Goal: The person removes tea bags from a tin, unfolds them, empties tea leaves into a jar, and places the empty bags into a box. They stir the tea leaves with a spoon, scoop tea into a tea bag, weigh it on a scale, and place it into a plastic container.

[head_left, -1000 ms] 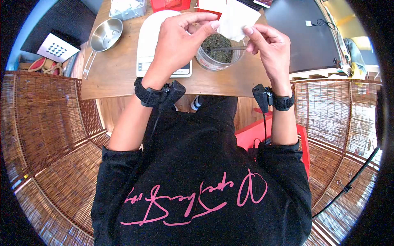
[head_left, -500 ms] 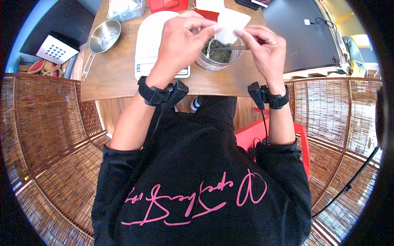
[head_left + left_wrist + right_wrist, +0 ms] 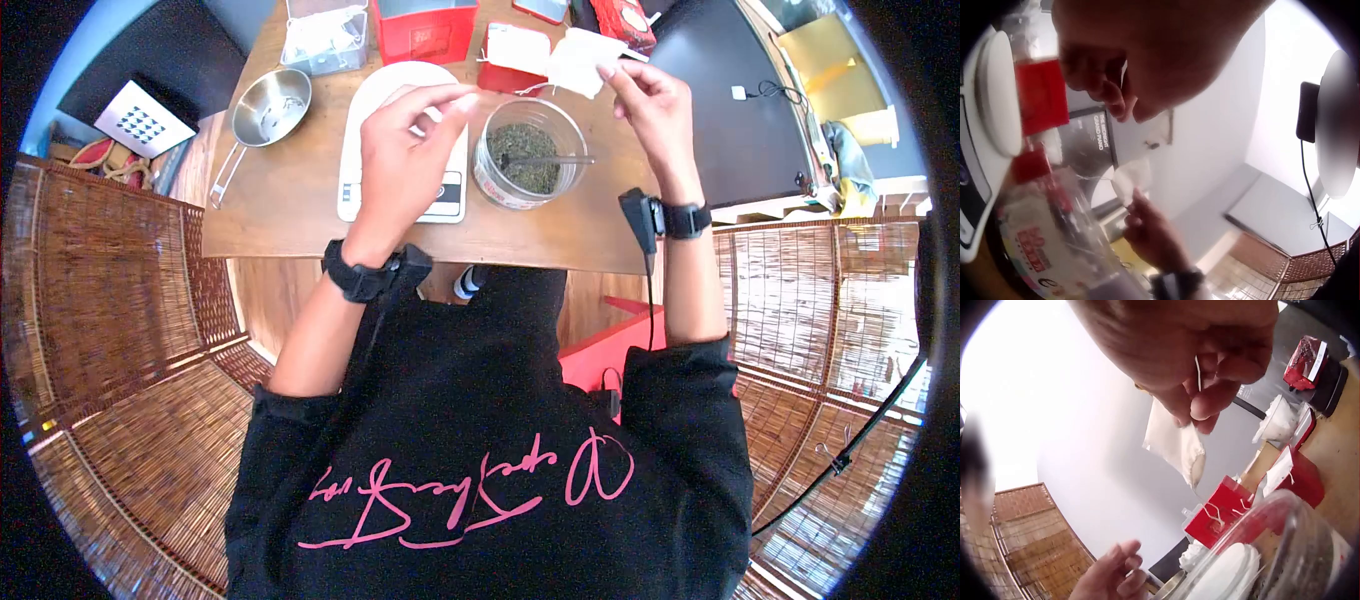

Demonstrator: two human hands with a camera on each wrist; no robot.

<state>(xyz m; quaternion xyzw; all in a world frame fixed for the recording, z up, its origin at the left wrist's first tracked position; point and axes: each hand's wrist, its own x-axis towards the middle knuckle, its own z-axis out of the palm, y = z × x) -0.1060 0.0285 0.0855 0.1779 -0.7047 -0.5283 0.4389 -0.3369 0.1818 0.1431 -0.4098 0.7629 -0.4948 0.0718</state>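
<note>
In the head view my right hand (image 3: 655, 115) pinches a small white bag (image 3: 577, 62) by its edge, above the table's far side. The right wrist view shows the bag (image 3: 1174, 442) hanging from thumb and fingers, a thin string trailing below. My left hand (image 3: 410, 150) hovers over the white scale (image 3: 385, 88), thumb near the bent index finger. Whether anything thin lies between those fingertips cannot be told. Between the hands stands a clear tub (image 3: 490, 180) of dark green dried leaves, with a spoon or similar utensil (image 3: 560, 160) lying in it.
A metal pan (image 3: 255, 105) sits at the left. Behind the scale are a clear box (image 3: 325, 55) of white items and a red box (image 3: 425, 35). A smaller red box (image 3: 500, 78) with white contents stands behind the tub. A dark surface (image 3: 720, 120) lies right.
The hands have moved apart; the left has let go of the white bag and shifted left, while the right keeps it. The head view has shifted, uncovering the tub and the boxes behind.
</note>
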